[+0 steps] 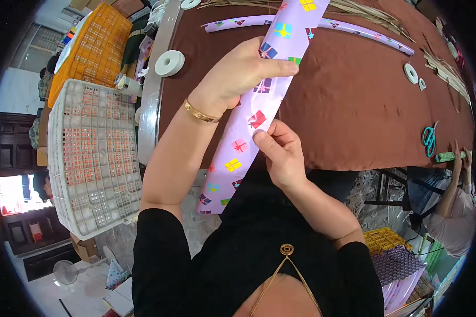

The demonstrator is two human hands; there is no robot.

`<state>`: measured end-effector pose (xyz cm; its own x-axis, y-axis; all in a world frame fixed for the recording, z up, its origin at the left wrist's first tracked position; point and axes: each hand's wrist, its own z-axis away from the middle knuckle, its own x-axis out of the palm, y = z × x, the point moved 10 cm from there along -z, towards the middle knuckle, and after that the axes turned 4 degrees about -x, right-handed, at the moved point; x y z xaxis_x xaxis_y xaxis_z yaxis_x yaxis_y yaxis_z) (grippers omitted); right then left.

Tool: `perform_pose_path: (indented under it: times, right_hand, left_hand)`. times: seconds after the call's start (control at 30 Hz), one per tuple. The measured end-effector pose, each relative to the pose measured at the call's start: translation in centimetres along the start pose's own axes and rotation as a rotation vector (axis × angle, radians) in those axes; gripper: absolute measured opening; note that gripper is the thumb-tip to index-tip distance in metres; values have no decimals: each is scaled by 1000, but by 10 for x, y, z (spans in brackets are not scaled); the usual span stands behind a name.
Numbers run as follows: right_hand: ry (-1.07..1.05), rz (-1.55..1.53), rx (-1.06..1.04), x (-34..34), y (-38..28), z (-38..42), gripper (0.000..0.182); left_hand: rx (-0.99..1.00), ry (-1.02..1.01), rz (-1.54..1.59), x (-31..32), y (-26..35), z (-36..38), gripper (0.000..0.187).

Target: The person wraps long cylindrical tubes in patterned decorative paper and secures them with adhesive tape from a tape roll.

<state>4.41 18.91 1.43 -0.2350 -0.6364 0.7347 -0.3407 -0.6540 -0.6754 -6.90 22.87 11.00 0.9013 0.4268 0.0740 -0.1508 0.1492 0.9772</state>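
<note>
A wide roll of lilac paper (pixel 239 143) printed with colourful gift boxes slants upward in front of my body. My left hand (pixel 243 71) is wrapped round its upper part, thumb across the front. Lower down, my right hand (pixel 281 150) pinches the roll's right edge between thumb and fingers. Beyond them, a thin roll of the same paper (pixel 365 33) lies on the brown cloth (pixel 354 105), partly hidden behind the wide roll.
White tape rolls (pixel 169 63) and teal scissors (pixel 429 141) lie on the table. Brown strips (pixel 444 74) are at the far right. White (pixel 98 158) and orange (pixel 95 45) crates stand left. A co-worker (pixel 452 211) holds a green roll (pixel 445 157) at right.
</note>
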Motion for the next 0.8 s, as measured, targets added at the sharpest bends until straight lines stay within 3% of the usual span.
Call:
perform_pose_path:
  times: [0.57,0.8]
  right_hand:
    - [24,-19,13,2,4,5,8]
    - [29,-113,108,-4,24,17,16]
  left_hand:
    - [-24,-43,-36,4,-6,-2,25]
    - [22,-55,-73,8,-1,2,25]
